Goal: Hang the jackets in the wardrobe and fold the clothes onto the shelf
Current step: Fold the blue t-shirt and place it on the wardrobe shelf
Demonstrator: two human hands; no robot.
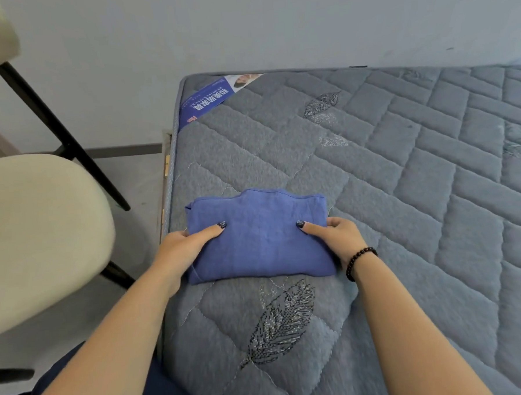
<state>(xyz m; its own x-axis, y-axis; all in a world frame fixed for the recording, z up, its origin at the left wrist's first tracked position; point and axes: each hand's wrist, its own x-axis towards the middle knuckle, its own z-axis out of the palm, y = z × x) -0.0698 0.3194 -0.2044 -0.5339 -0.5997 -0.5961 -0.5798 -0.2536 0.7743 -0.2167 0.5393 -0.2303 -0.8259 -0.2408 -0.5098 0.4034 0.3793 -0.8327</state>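
I see folded blue garment [259,236] flat on mattress [403,189], near its left edge. Left hand [184,245] grips left side, right hand [338,237] grips right side; 2 thumbs on top, fingers beneath. Chair [40,227] left.

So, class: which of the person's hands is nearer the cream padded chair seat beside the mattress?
Left. The left hand grips the folded blue garment's chair-side edge, close to the cream padded chair seat; the right hand grips the far edge.
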